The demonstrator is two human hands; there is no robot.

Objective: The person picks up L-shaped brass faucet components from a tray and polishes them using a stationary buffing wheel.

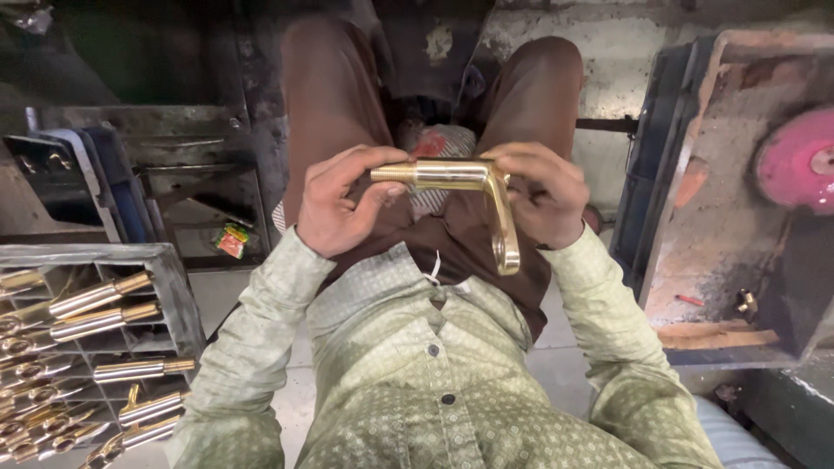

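Both my hands hold one polished brass L-shaped tap body (452, 175) over my lap. My left hand (334, 208) grips its threaded end, thumb along the tube. My right hand (543, 195) is closed around the bend, and the short arm with its round end (506, 252) hangs down between my hands. Below the piece are my brown trousers and pale green patterned shirt (434, 373).
A grey plastic crate (174, 287) at the lower left holds several similar brass tubes (100, 295). At the right stands a dusty machine housing (721, 217) with a pink buffing wheel (795, 161) and a small brass part (745, 302). A red-green wrapper (230, 241) lies on the floor.
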